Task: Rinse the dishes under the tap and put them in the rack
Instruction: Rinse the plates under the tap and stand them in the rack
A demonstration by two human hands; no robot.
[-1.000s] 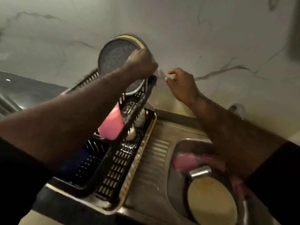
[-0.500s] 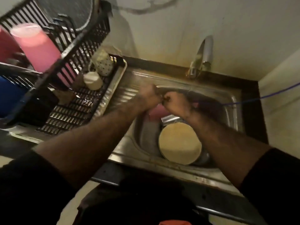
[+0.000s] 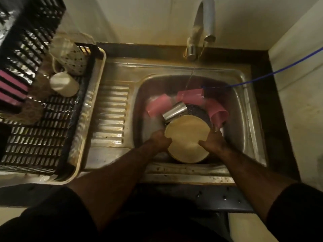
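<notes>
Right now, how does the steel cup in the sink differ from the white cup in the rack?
The steel cup is shiny metal; the white cup is matte and pale. The steel cup lies in the sink among unrinsed dishes, leaning on the round plate; the white cup already sits in the rack. Both lie tipped on their sides, and neither is held.

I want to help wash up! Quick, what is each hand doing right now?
Left hand: gripping the left edge of the round tan plate.
Right hand: gripping the plate's right edge.

Dim yellowish light, motion blur, wide-angle edge distortion.
</notes>
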